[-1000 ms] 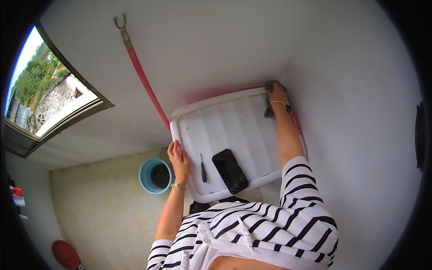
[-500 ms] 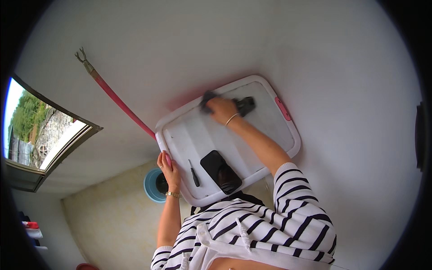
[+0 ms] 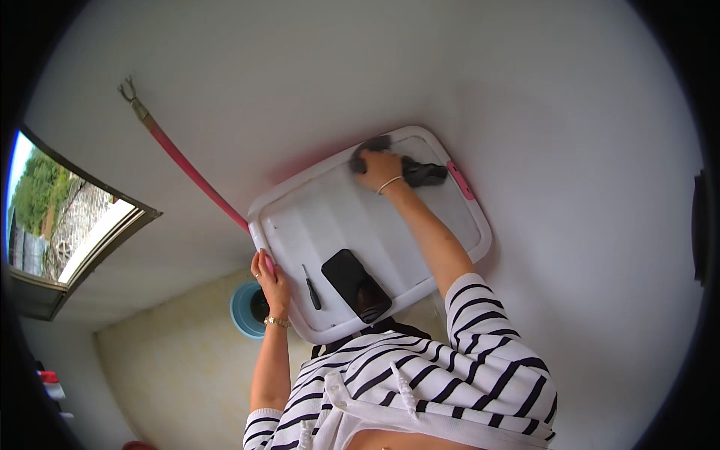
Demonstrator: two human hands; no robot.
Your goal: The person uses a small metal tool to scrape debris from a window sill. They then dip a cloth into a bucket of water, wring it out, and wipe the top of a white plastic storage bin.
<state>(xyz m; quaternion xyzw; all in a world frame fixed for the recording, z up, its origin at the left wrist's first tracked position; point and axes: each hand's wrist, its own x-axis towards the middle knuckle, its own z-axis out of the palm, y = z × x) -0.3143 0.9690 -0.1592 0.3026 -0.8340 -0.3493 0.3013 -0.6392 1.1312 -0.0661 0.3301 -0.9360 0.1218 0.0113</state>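
Observation:
A white plastic lid with pink latches lies flat in the middle of the view. My left hand grips its near left edge beside a pink latch. My right hand reaches to the far edge and is closed on a black object that sticks out on both sides of the hand. A black phone and a small black screwdriver rest on the lid near my left hand.
A pink hose with a metal end runs from the upper left to the lid's corner. A blue bucket stands by my left wrist. A window lies at the left. My striped top fills the bottom.
My right hand has slid with the black object from the lid's far right corner leftward along the far edge. My left hand has kept its grip on the lid's edge.

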